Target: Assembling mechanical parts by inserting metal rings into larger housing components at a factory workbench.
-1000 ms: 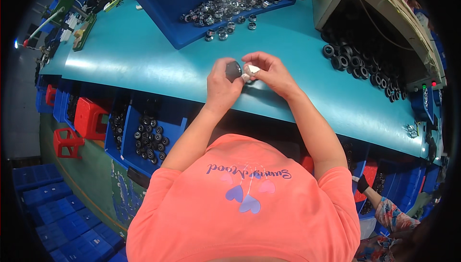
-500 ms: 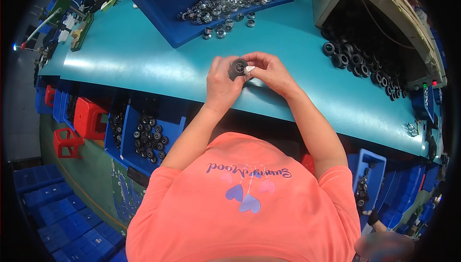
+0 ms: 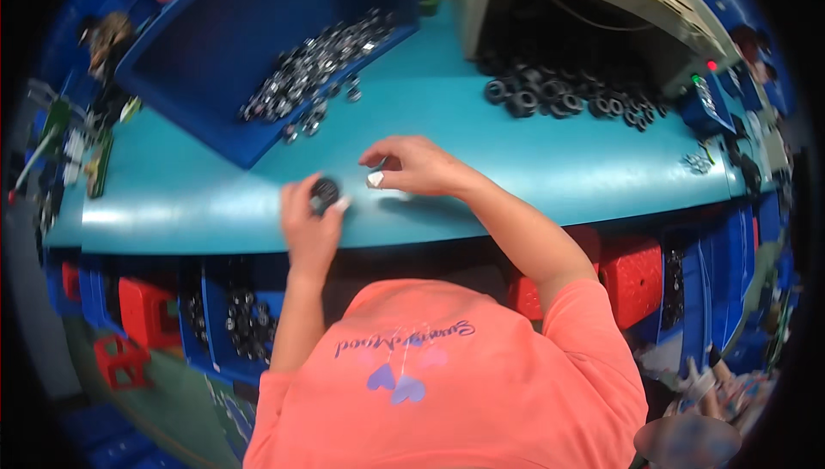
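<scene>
My left hand (image 3: 308,222) is closed round a small black wheel (image 3: 325,195), held just above the turquoise table (image 3: 404,112) near its front edge. To the right of it, my right hand (image 3: 417,167) hangs over the table with fingers curved and apart. Nothing shows between those fingers. A white wrap (image 3: 375,179) covers the tip of the right thumb. Another bit of white shows on the left thumb. The two hands are separated by a short gap.
Shiny hubs (image 3: 314,65) spill from a tilted blue bin (image 3: 202,52) at the back left. Black tyres (image 3: 554,95) lie before the mouth of a beige machine (image 3: 481,5) at the back right. Below the table, a bin holds wheels (image 3: 247,323); red stools (image 3: 632,276) stand nearby.
Both hands were together at the wheel; now they are apart. The left hand has carried the wheel left, and the right hand has let go. The whole view has also turned.
</scene>
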`<state>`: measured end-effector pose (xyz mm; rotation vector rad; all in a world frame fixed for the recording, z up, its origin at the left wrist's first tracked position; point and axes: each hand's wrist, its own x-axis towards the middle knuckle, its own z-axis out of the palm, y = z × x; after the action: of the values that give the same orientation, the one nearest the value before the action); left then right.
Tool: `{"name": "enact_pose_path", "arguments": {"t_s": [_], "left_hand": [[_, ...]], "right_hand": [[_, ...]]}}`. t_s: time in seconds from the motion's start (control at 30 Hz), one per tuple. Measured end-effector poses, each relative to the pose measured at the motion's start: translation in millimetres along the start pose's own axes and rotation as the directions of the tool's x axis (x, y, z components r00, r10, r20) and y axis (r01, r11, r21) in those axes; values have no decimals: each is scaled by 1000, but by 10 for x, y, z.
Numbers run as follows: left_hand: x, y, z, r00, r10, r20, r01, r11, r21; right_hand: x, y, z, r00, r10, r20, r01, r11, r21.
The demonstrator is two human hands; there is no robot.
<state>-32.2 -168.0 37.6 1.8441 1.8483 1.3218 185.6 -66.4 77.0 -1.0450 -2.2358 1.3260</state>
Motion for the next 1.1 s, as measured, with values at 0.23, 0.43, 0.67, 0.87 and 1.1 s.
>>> {"name": "enact_pose_path", "arguments": {"t_s": [0.23,0.43,0.67,0.87,1.1], "left_hand": [[-663,-800,-1248,967,-233,-105,247,958,143],[-1276,-1246,-2016,926,-344,-153,359,686,632],[-503,-444,-1105,989,-144,-21,144,938,315],[80,152,-224,965,129,229,-141,989,40],[578,516,440,862,373,343,-334,927,-170]], "right_hand": [[-306,520,-1527,821,73,-566,-176,976,-130],[258,1570,-2467,640,29,-768,-514,758,-400],[977,2204,-2885,596,266,-757,-720,595,-358],[803,1811,-2815,546,395,-739,-779,563,-275],[557,1918,-2706,502,182,-845,-776,526,-348]]}}
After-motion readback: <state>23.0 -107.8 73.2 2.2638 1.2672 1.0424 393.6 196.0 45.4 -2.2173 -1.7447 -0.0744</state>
